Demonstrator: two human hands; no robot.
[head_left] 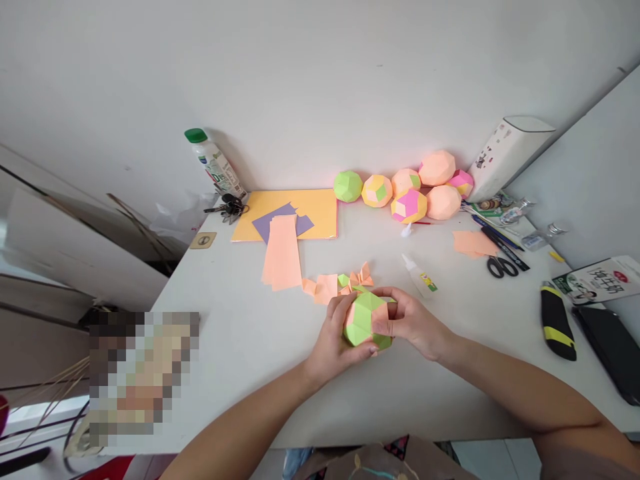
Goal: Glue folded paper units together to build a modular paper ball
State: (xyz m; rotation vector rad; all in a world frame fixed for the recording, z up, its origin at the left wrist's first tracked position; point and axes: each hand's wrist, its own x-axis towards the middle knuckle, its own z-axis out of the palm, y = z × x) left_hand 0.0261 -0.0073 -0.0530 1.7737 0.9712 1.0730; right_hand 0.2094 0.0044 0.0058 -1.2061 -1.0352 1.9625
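Observation:
Both my hands hold a green and peach paper ball (367, 321) of folded facets over the white table (240, 347). My left hand (334, 341) cups it from the left and below, fingers curled round it. On the ball's right side my right hand (411, 321) grips with fingers pressed to it. Just behind the ball lie small folded peach and green paper pieces (340, 285) and a small glue bottle (419, 273).
Several finished paper balls (407, 187) line the wall. Yellow, purple and peach paper sheets (287, 223) lie at the back, with keys (227, 207) and a green-capped bottle (215, 163). Scissors (501, 265), pens, a black-yellow cutter (556, 323) and a booklet sit at right.

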